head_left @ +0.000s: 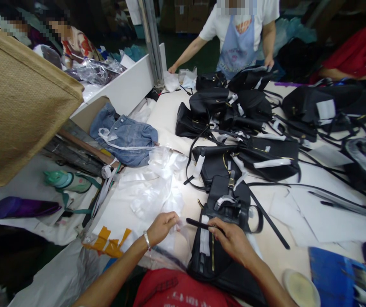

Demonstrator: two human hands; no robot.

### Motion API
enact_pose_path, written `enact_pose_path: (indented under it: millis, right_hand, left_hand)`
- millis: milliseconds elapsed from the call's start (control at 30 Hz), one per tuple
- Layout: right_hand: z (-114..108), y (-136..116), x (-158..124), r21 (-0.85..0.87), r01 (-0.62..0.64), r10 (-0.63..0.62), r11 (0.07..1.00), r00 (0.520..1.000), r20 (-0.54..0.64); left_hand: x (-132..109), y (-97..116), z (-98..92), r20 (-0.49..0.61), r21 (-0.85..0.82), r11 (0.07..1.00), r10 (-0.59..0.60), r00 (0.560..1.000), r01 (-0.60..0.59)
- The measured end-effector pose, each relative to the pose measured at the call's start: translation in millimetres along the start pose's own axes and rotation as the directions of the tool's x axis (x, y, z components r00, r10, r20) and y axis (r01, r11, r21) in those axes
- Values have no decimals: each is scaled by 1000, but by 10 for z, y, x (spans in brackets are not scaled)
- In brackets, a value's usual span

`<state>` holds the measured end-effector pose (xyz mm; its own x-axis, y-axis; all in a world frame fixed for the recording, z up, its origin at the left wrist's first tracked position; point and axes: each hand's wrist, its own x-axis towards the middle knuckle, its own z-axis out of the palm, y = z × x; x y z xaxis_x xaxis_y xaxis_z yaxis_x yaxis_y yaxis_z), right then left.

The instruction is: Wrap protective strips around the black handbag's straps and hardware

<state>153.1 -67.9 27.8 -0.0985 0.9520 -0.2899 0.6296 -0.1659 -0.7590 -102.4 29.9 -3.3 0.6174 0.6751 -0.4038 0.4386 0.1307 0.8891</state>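
A black handbag with gold trim lies at the near table edge in front of me. My right hand rests on its top, fingers pinched on a thin black strap that runs left from it. My left hand, with a bracelet on the wrist, is closed on a piece of clear plastic wrap just left of the bag. More clear plastic film lies heaped beyond my left hand.
Several black bags with white paper tags cover the table's middle and right. A person in a blue apron stands at the far side. Denim cloth, a green bottle, a purple object and a woven bag are at left.
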Motion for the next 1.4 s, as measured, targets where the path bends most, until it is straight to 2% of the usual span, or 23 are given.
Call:
enact_pose_path:
  millis: [300, 600, 833, 1100, 1167, 1300, 1400]
  right_hand:
    - [-95, -93, 10, 26, 53, -56, 998, 985, 162]
    - [-45, -56, 68, -90, 79, -56, 993, 970, 236]
    - [-69, -29, 89, -136, 72, -35, 988, 967, 254]
    - [275, -179, 111, -137, 138, -86, 981, 939, 333]
    - [260, -172, 79, -137, 140, -89, 981, 942, 325]
    - [115, -66, 16, -169, 104, -60, 980, 968, 246]
    - [138, -57, 2, -175, 73, -32, 982, 973, 227]
  left_hand:
    - [-43, 9, 71, -1, 180, 982, 63, 998, -62]
    - [-41, -15, 131, 144, -39, 996, -69, 987, 75]
    - [0, -147, 217, 202, -267, 941, -156, 967, 207]
    - [-20, -88, 400, 309, -254, 936, -162, 937, 245]
    - [-34, -58, 390, 284, -217, 952, -152, 947, 218]
    - [-51, 0, 310, 163, -130, 983, -107, 981, 128]
    - [-70, 65, 311, 154, -69, 994, -78, 985, 89]
